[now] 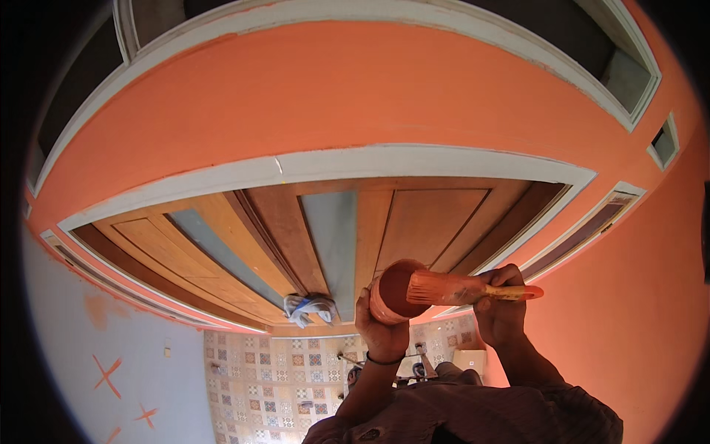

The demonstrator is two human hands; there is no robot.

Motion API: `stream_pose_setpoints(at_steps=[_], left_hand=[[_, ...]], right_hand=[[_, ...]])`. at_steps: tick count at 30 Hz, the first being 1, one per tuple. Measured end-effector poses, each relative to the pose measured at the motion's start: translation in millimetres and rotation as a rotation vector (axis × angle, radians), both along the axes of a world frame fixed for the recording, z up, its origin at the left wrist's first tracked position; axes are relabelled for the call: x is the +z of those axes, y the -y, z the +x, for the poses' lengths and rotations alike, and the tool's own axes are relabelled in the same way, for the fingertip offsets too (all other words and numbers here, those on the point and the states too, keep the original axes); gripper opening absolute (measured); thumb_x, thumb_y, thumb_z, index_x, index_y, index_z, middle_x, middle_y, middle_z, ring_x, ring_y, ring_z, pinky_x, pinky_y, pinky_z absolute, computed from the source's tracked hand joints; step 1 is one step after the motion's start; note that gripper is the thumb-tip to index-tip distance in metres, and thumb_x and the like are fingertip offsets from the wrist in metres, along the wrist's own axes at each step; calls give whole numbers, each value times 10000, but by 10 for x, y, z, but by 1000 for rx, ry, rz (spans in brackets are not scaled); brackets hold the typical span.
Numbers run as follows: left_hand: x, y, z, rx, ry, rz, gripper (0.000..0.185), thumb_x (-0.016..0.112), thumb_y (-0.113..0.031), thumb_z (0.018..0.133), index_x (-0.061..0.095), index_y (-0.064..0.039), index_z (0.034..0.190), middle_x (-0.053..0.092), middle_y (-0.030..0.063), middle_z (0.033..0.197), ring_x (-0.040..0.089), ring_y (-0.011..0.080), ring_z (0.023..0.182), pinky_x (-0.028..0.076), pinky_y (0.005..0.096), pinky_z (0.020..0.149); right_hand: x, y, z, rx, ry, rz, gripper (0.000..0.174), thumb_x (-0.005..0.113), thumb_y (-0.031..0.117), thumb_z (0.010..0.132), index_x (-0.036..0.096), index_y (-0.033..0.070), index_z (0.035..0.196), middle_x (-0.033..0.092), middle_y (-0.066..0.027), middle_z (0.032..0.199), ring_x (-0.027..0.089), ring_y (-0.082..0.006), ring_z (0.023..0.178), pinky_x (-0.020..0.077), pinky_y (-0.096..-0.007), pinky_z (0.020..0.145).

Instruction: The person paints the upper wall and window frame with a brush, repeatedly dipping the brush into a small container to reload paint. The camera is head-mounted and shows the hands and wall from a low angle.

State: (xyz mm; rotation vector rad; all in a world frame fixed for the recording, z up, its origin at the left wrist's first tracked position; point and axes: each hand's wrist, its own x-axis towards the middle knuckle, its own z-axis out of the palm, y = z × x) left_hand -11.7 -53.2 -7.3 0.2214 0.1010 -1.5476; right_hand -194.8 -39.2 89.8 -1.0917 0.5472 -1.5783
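My left hand grips a round paint pot from below and the side. Its mouth tilts towards me, and orange-red colour coats its inside and outer wall. In my right hand is a flat paintbrush, held by its yellow and red handle. Orange paint covers the bristles, which lie across the pot's right rim. Whether they touch the rim cannot be told. Behind both hands stands a wooden double door with narrow grey panels.
A white frame borders the door, below an orange wall. Cloth hangs at the door handles. The left wall is pale with orange crosses. Patterned floor tiles lie far below, with a carton near the right wall.
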Motion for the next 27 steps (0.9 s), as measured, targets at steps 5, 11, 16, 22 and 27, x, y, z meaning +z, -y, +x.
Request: stream_pose_setpoints(at_steps=[5,11,16,22,27], left_hand=[[210,4,-43,-103,129,0,514,571,-549,956,604,-194,1327,645,55,1325,609,283,1212,518,520,916],[210,-109,-76,-95,155,-1,486,571,-544,942,607,-218,1301,649,39,1307,614,276,1171,509,507,854],[-11,-247,-2,-102,201,86,493,537,-555,943,619,-212,1288,651,61,1293,615,289,1157,498,503,845],[-471,-364,36,-12,74,224,519,547,-485,980,602,-117,1341,636,122,1310,605,339,1250,516,591,1010],[-734,-413,108,17,147,237,513,532,-481,981,601,-104,1322,633,120,1317,592,335,1275,493,592,1048]], right_hand=[[613,48,-102,-251,-549,-684,439,822,-155,757,558,55,1038,719,-155,1084,710,-357,1099,614,-503,950],[1704,76,-521,-647,-737,-1093,436,841,4,840,523,113,1117,711,-174,1186,694,-363,1117,593,-462,921],[2825,158,-705,-943,-824,-1502,326,787,54,907,531,98,1104,737,-223,1116,716,-374,1047,582,-481,938],[3863,403,-758,-864,-1048,-1696,303,729,-65,912,558,17,1148,725,-259,1101,720,-350,1064,619,-430,908],[4127,478,-823,-769,-1162,-1633,341,652,-154,926,531,16,1195,699,-260,1156,703,-329,1100,622,-401,914]])
